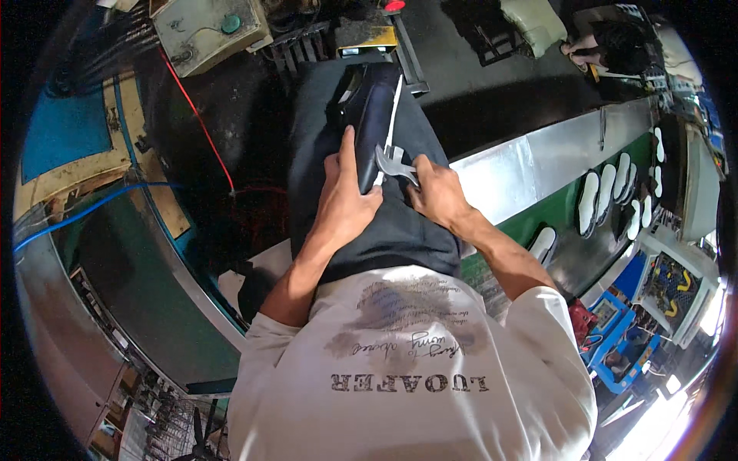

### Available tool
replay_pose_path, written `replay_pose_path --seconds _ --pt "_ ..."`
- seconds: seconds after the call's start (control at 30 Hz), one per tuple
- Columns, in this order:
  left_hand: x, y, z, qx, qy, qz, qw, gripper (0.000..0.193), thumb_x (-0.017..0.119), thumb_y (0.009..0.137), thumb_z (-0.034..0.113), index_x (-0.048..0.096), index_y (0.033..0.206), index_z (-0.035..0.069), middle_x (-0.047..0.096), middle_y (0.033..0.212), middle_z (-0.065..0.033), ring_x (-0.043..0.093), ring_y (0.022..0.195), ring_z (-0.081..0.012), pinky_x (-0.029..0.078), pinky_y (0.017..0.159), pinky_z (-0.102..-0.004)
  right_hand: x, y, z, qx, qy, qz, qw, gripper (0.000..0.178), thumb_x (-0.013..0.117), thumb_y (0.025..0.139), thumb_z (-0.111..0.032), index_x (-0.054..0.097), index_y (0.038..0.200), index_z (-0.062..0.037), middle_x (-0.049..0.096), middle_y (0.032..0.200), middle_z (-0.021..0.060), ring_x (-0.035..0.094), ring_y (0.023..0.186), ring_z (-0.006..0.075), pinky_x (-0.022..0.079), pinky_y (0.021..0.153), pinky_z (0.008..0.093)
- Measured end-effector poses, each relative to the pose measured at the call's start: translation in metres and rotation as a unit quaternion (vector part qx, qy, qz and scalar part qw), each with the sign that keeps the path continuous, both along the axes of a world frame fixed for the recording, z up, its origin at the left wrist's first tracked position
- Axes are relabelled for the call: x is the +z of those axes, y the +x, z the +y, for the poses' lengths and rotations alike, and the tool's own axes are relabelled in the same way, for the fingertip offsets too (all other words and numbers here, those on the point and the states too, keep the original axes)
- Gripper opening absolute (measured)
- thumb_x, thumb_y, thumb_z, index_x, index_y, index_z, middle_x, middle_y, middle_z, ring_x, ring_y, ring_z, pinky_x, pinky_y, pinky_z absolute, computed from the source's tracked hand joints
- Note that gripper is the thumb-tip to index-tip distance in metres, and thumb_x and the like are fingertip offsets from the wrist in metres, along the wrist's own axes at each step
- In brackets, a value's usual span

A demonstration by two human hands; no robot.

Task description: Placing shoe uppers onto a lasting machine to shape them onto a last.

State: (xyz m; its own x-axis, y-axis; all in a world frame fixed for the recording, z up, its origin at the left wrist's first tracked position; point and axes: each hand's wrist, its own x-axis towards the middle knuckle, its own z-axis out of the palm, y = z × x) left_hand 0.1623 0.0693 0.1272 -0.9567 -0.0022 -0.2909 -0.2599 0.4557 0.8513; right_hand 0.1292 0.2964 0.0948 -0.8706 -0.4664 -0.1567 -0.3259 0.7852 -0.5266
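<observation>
Head view: left hand point(346, 201) clasps dark shoe point(377, 115), right hand point(440, 192) grips metal tool point(395, 166), left of the bench point(523, 169) edge. Grey crate point(653, 244) holds yellow pieces point(683, 281).

The shoe point(377, 111) has a smooth, dark, leather-like surface with a soft sheen, edged by a matt white strip point(395, 111). The hammer point(396, 166) shows bare grey metal, dully shiny. Dark trousers point(427, 146) are matt woven cloth; the white T-shirt point(400, 426) is soft, creased cloth with a flat print. Bare metal on the conveyor's side rail point(503, 173) throws bright glare. The control box point(207, 38) looks like painted metal, scuffed and grimy. The blue hose point(92, 211) is smooth plastic, the blue crate point(624, 378) hard plastic.
</observation>
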Motion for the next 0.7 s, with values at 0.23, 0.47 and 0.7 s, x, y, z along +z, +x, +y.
replay_pose_path --seconds 0.23,0.47,0.7 --pt "0.011 -0.016 -0.024 -0.01 0.066 -0.002 0.998 0.102 0.081 0.085 0.01 0.025 0.17 0.003 0.054 0.15 -0.0344 0.059 0.138 -0.0442 0.046 0.117 -0.0443 0.014 -0.006 -0.017 0.002 -0.029 -0.03 0.999 0.034 0.076 0.086 -0.006 0.053 0.111 -0.0014 0.068 0.091 0.0274 0.071 0.08 0.0504 0.056 0.071 0.0557" --pt "0.153 -0.076 -0.129 -0.182 -0.015 0.05 0.982 0.075 0.077 0.08 0.019 0.059 0.151 0.004 0.074 0.126 -0.0134 0.07 0.115 -0.0197 0.054 0.104 -0.0354 0.071 -0.001 0.019 -0.181 -0.187 -0.15 0.954 0.026 0.069 0.106 -0.019 0.064 0.123 -0.0009 0.067 0.086 0.0123 0.065 0.078 0.0224 0.053 0.074 0.0397" --pt "0.032 -0.146 -0.02 -0.166 0.171 0.008 0.971 0.082 0.088 0.084 0.023 0.053 0.153 -0.004 0.07 0.133 -0.019 0.067 0.119 -0.025 0.054 0.105 -0.0368 0.047 0.01 0.046 -0.299 -0.202 -0.251 0.898 0.028 0.065 0.108 -0.023 0.071 0.125 -0.0017 0.057 0.075 -0.0025 0.052 0.066 0.0097 0.041 0.061 0.0296"
